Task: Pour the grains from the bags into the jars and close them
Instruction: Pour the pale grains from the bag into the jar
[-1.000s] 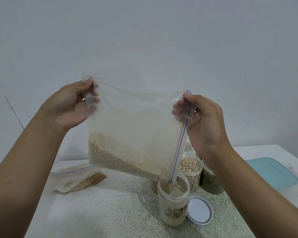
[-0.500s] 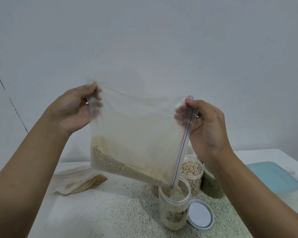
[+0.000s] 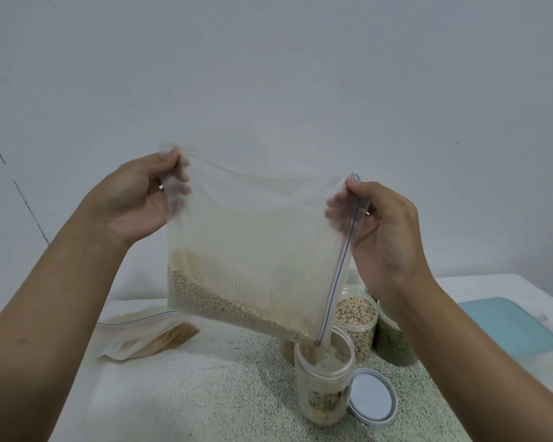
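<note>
Head view: you are mid-pour; the bag [image 3: 256, 250] has its low corner in the jar [image 3: 324, 387], in from the desk's [image 3: 173, 393] far edge.
Hands: your left hand [image 3: 138, 199] and right hand [image 3: 387, 228] each pinch a top corner.
Next: probably lift the left corner higher, since grains remain.

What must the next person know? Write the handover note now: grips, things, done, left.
The left grip pinches the top left corner of the bag; the right grip pinches the zip edge's upper end. The bag hangs tilted, its lower zip corner in the mouth of the open jar. The jar is part filled; grain lies along the bag's bottom. Left to do: empty it, fit the white lid lying beside the jar, then pour the second bag on the table. Behind stand a bean jar and a green-grain jar; lids unclear.
</note>
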Available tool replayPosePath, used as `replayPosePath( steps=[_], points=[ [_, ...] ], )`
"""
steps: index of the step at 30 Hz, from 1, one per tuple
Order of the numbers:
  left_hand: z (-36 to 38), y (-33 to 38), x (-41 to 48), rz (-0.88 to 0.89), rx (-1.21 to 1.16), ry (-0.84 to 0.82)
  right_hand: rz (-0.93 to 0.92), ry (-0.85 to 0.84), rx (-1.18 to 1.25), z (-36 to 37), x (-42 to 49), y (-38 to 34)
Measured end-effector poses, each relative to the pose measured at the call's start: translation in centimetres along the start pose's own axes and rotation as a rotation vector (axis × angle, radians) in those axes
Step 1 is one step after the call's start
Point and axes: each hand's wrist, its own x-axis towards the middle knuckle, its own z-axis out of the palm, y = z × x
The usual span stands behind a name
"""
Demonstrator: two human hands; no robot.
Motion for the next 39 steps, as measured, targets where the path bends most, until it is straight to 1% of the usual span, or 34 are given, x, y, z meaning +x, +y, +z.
replayPosePath(
  steps=[17, 39],
  points=[
    [-0.11, 0.04, 0.19, 0.003, 0.052, -0.015, 0.013, -0.013, 0.007, -0.04, -0.32, -0.01],
    [0.23, 0.33, -0.23, -0.005, 0.041, 0.004, 0.022, -0.011, 0.011, 0.03, -0.7, -0.3]
  ],
)
